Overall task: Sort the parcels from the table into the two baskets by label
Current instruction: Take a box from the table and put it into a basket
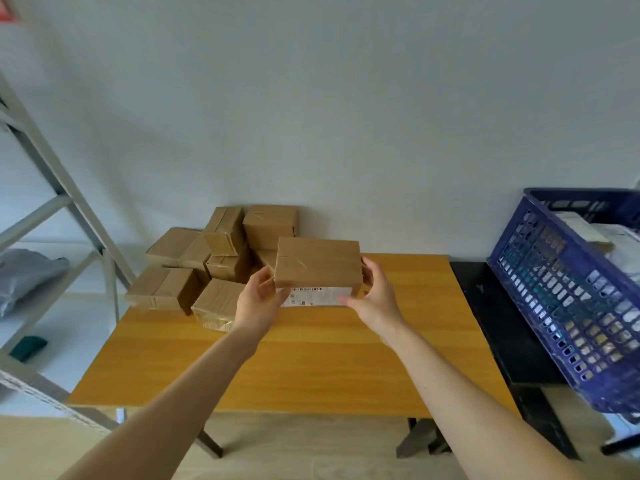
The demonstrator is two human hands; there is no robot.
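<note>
I hold a brown cardboard parcel (pixel 317 263) above the middle of the wooden table (pixel 311 362), its white barcode label (pixel 313 296) turned toward me. My left hand (pixel 260 301) grips its left end and my right hand (pixel 375 299) grips its right end. A pile of several taped brown parcels (pixel 214 261) lies at the table's far left corner, against the wall. A blue plastic basket (pixel 568 296) stands at the right, tilted in the view, with parcels inside it. Only this one basket is in view.
A black stand (pixel 502 323) next to the table carries the blue basket. A grey metal shelf rack (pixel 59 209) stands at the left with a grey bag (pixel 24 275) on it. The white wall runs right behind the table.
</note>
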